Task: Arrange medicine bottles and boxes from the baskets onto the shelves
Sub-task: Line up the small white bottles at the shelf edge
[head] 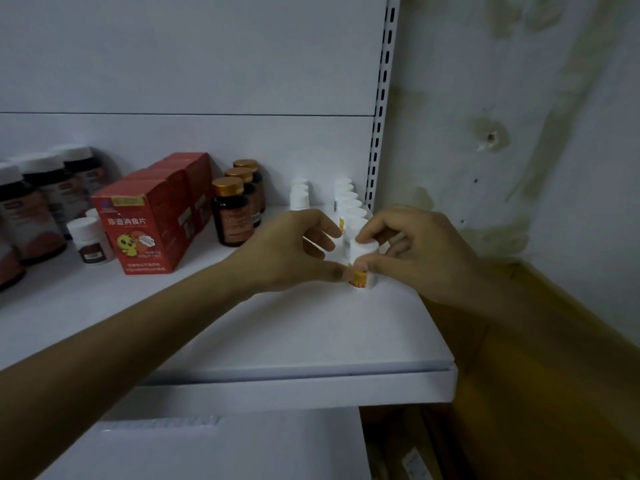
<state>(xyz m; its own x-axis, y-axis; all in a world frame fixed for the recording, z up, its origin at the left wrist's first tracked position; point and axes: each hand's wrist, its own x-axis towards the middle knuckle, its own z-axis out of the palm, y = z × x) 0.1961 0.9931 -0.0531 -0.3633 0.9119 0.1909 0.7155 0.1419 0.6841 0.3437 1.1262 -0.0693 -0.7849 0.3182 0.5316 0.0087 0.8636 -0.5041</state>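
— What have my hands got?
— Your right hand (426, 251) pinches one small white bottle (364, 263) with an orange-and-yellow label, forefinger on its cap and thumb low on its body. Your left hand (294, 251) only sets its thumb tip against the label. Its other fingers are loosely bent and close round nothing.
— Where does the bottle stand?
— Upright on the shelf (277, 334), near its right edge and about midway between front edge and back. It heads a file of like bottles.
— How many in that file?
— In the right file (351, 204) I count about six white caps behind it, packed close and running to the back right corner. The farthest blur together, so that count is unsure. Just left of them, at the back edge, a short file (299, 194) of three white bottles.
— And further left?
— Three amber bottles (229, 213) with gold caps, one behind another. Then three red boxes (142, 230) in a line, the front one showing a yellow cartoon chick. Beside the boxes, two small brown bottles (90, 244) with white caps. At the left edge of your view, at least three large dark bottles (45, 192) with white caps.
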